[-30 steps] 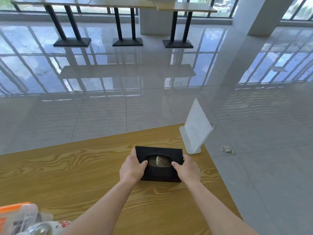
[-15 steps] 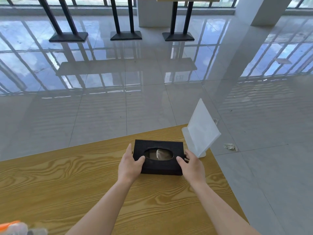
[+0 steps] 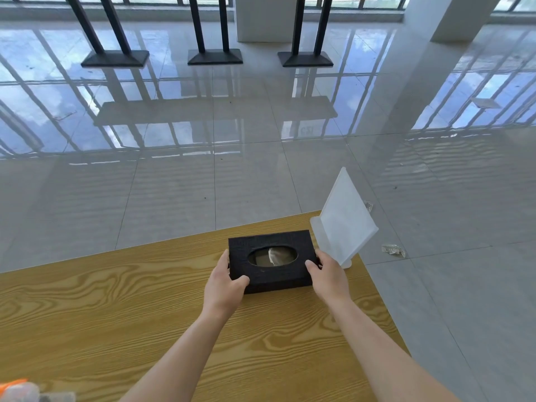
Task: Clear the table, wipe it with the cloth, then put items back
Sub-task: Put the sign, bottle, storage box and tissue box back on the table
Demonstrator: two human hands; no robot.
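Observation:
A black tissue box [image 3: 269, 274] with an oval opening and a bit of tissue showing lies flat on the wooden table [image 3: 116, 309], near its far right corner. My left hand [image 3: 223, 288] grips the box's near left corner, thumb on top. At the box's right end, my right hand [image 3: 327, 275] holds it the same way. Just right of the box stands a tilted clear plastic sign holder [image 3: 345, 224], close to my right hand. No cloth is in view.
A plastic container with an orange part [image 3: 17, 390] shows at the bottom left corner of the table. The table's right edge runs close to the sign holder. A crumpled wrapper [image 3: 393, 250] lies on the tiled floor. Other tables' black legs [image 3: 214, 30] stand far off.
Both hands have pushed the tissue box away from me toward the table's far edge and nearer the sign holder. The view has shifted, so the bottom-left container shows less.

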